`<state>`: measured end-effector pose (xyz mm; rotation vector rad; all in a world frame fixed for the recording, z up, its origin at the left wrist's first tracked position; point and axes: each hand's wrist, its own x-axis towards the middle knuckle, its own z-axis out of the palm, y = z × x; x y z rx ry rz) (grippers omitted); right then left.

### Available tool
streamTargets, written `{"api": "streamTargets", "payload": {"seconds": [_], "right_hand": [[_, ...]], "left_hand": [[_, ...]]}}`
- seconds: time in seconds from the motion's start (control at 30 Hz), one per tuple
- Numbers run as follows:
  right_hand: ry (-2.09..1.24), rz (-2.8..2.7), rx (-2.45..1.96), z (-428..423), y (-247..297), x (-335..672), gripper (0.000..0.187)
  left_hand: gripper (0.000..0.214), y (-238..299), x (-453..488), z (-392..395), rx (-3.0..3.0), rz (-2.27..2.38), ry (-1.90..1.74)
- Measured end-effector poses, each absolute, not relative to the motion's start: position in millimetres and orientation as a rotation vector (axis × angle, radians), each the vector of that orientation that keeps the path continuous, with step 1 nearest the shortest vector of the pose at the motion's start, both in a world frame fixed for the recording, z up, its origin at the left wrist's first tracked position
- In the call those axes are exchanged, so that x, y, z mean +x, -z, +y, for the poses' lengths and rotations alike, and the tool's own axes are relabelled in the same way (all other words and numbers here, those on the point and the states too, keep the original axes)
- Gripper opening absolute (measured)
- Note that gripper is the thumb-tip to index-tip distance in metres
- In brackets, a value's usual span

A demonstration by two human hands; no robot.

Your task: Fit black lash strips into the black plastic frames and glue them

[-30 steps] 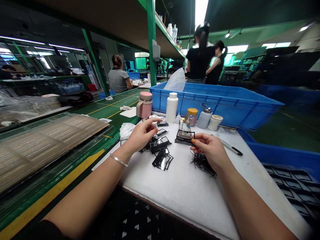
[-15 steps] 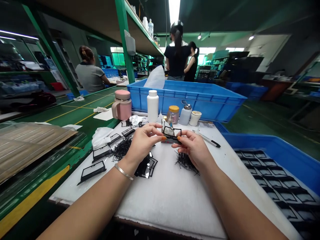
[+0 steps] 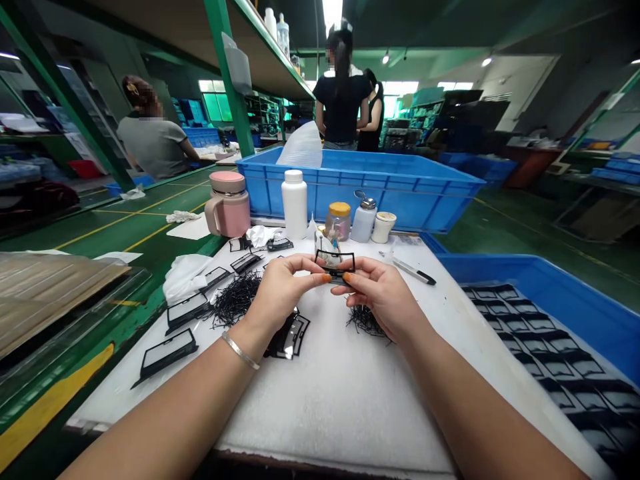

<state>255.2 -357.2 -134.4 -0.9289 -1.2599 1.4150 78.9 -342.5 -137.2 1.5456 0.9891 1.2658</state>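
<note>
1. We sit at a white padded mat (image 3: 340,400) on a green bench (image 3: 145,227), with a blue plastic crate (image 3: 400,200) beyond it and a blue tray (image 3: 550,300) holding rows of black frames (image 3: 550,360) to our right.
2. Our left hand (image 3: 287,287) and right hand (image 3: 377,293) are raised over the mat, both pinching one small black rectangular frame (image 3: 335,265) between them.
3. Black bristle clippings (image 3: 235,300) lie heaped just below the left hand.
4. A black-capped marker pen (image 3: 415,272) lies near the right hand.
</note>
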Motion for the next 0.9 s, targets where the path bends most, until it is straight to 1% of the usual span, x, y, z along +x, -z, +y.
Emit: {"api": "streamTargets", "payload": {"seconds": [0.23,0.47,0.73,0.9], "right_hand": [[-1.389,-1.265,-0.952,-357.1,134.2,254.3,0.023],[-1.351,-1.31,-0.949,-358.5,133.3,252.4,0.021],[-1.304,-1.321,-0.977,-359.0,133.3,252.6,0.023],[-1.284,-1.33,-0.978,-359.8,132.6,252.0,0.024]], "left_hand": [[0.012,136.5,78.0,-343.4,1.498,1.016,-1.293],[0.021,137.1,80.7,-344.5,1.406,1.029,-1.235],[0.02,138.0,79.4,-344.2,1.407,1.022,-1.205],[0.02,138.2,79.4,-345.0,1.388,1.011,-1.248]]}}
